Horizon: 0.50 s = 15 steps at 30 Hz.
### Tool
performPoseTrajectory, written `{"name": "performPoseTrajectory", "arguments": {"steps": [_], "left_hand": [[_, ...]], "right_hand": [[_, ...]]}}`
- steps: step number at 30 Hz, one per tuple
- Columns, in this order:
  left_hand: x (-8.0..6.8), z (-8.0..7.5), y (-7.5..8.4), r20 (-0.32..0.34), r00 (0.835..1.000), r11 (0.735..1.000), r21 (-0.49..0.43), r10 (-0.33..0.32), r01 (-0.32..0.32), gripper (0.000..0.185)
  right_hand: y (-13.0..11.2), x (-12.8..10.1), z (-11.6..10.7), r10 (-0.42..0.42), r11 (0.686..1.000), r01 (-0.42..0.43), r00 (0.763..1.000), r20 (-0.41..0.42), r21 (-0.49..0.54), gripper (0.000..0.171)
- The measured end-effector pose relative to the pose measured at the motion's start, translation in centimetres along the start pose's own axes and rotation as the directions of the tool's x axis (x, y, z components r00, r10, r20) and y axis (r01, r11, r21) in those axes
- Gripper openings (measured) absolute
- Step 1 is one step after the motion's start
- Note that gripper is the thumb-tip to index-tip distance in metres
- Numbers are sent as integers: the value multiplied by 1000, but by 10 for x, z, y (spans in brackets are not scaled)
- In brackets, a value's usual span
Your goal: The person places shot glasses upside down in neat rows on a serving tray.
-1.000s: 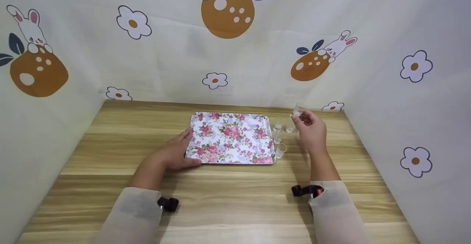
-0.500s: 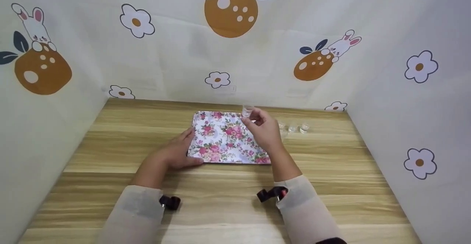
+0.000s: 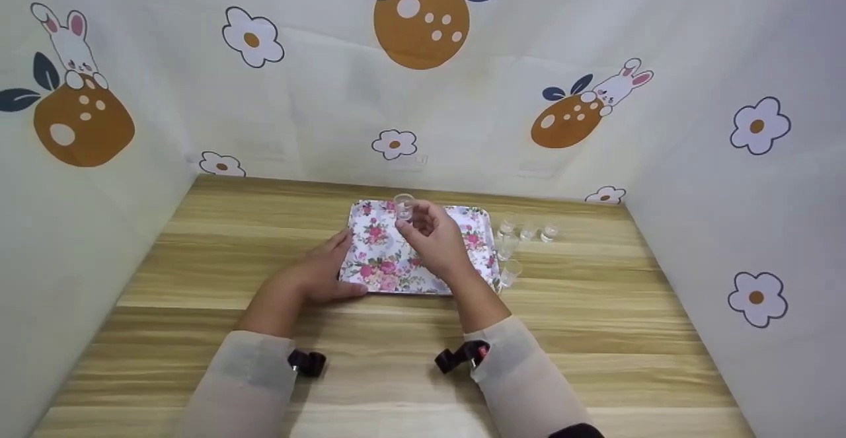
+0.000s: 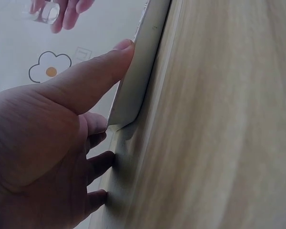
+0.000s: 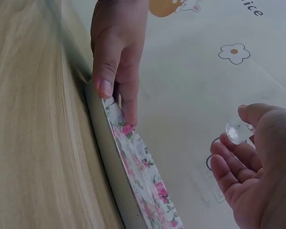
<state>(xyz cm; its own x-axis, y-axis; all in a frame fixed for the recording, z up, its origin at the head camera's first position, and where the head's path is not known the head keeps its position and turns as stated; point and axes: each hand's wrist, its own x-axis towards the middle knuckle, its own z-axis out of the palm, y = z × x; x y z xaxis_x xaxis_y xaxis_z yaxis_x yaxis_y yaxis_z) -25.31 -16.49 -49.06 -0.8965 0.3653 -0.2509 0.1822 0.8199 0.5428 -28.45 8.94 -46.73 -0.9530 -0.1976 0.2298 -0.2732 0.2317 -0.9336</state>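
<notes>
In the head view my right hand (image 3: 433, 236) pinches a small clear shot glass (image 3: 404, 207) between thumb and fingertips, up over the middle of the flowered tray (image 3: 377, 253). The same glass (image 5: 238, 131) shows tilted in the right wrist view. My left hand (image 3: 320, 269) holds the tray's near left corner, thumb along the front edge and fingers along the left side. Seen from the left wrist, the thumb presses on the tray's rim (image 4: 138, 86) while the lower fingers reach down to the table. Part of the tray's pattern is hidden behind my right hand.
Several more small clear glasses stand at the tray's right side, among them one at the front (image 3: 511, 271) and one farthest right (image 3: 549, 232). The wooden table (image 3: 383, 359) ends at a patterned cloth wall (image 3: 317, 108) behind and on both sides.
My right hand has carried the glass leftward from beside the other glasses to over the tray's middle. The left hand stays at the tray's corner.
</notes>
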Motion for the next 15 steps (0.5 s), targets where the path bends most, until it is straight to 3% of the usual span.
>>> {"name": "performPoseTrajectory", "arguments": {"steps": [10,15], "left_hand": [[0,-1,0,10,1000,1000,10,-11,11,119],[0,-1,0,16,1000,1000,22,-16,16,119]], "right_hand": [[9,-2,9,-79,979,88,995,52,-184,37],[12,-4,16,-94,970,113,991,96,-215,41]]}}
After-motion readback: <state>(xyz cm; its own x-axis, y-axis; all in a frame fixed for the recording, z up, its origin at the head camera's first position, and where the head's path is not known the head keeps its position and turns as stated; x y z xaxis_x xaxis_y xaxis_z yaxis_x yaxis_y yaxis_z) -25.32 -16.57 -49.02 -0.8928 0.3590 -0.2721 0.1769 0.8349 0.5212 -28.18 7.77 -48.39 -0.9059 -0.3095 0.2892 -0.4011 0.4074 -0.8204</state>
